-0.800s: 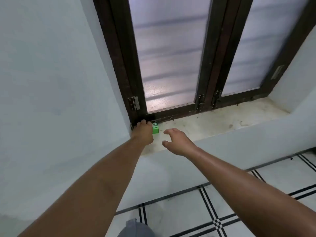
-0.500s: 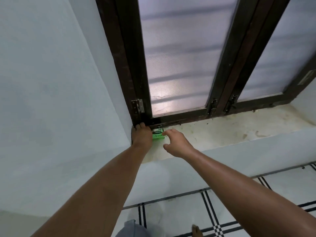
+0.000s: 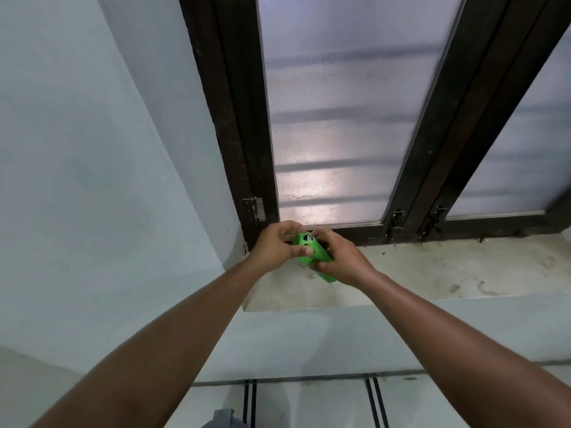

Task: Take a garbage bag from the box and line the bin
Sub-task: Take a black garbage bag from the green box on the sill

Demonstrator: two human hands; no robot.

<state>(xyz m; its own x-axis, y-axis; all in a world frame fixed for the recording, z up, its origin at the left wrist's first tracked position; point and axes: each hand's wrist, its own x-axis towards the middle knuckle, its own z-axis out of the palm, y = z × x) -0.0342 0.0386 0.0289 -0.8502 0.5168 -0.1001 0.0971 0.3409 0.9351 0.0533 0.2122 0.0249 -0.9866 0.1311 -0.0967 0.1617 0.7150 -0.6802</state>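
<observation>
Tiled floor (image 3: 309, 403) nearest, then the stained window sill (image 3: 432, 273) below frosted panes. Both hands are up over the sill: left hand (image 3: 275, 245) and right hand (image 3: 343, 261) curl their fingers (image 3: 304, 251) around the green box (image 3: 312, 254), gripping it between them. Its long axis runs from the window down-right toward the person. Tugging too hard could tear the flap or spill the bags.

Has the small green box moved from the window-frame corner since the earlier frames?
Yes. The small green box is lifted off the sill, held by both hands, away from the corner.
</observation>
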